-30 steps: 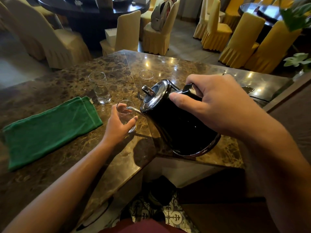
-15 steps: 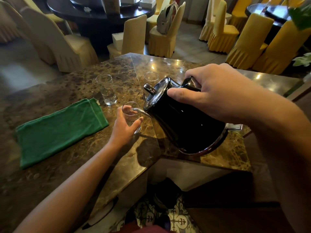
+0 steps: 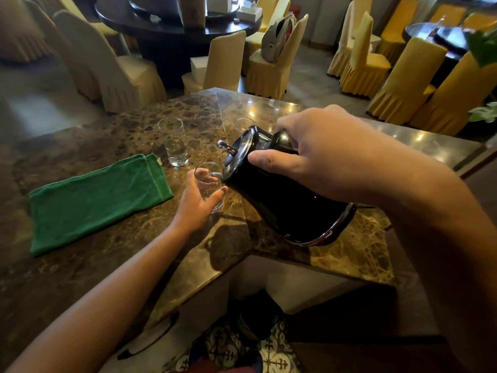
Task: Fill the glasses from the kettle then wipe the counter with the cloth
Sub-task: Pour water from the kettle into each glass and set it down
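My right hand (image 3: 320, 154) grips the handle of a black kettle (image 3: 279, 200) with a chrome lid, tilted steeply leftward above the brown marble counter (image 3: 349, 254). Its thin spout reaches over the rim of a small clear glass (image 3: 208, 181), which my left hand (image 3: 197, 200) holds from below and behind on the counter. A taller glass (image 3: 174, 144) with water in its lower part stands behind it to the left. Another glass (image 3: 243, 125) shows only its rim behind the kettle lid. A folded green cloth (image 3: 96, 197) lies flat at the left.
The counter's inner corner edge runs below the kettle, with patterned floor (image 3: 242, 348) beneath. Covered chairs (image 3: 274, 60) and a dark round table (image 3: 174, 25) stand beyond the counter's far edge. A plant (image 3: 484, 49) is at the far right.
The kettle has tipped further toward the held glass, its spout now over the rim. My left hand has kept its hold on the glass. The view has shifted slightly.
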Tool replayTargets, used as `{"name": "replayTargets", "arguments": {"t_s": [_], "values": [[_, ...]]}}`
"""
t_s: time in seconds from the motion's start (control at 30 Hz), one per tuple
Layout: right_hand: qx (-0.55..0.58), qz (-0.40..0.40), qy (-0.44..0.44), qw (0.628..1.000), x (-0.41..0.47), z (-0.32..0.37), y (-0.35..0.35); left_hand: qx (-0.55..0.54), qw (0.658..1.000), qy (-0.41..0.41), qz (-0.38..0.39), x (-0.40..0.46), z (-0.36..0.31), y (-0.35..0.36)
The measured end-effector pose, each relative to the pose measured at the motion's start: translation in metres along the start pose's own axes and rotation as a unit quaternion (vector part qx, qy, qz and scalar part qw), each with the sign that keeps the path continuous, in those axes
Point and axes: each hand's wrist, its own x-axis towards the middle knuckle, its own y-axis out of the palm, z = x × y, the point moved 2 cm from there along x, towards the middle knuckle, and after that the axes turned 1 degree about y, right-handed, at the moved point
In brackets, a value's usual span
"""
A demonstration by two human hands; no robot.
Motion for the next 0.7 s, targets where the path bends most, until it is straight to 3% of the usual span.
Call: {"name": "replayTargets", "arguments": {"t_s": [0.33,0.7], "values": [[0.079,-0.004,-0.02,0.997,-0.013,-0.025,0.01,-0.008,0.999,-0.027,0.025,-0.001,-0.006,-0.005],[0.039,0.002,-0.028,0.999,0.003,-0.032,0.003,0.006,0.999,-0.043,0.032,-0.001,-0.005,-0.005]]}}
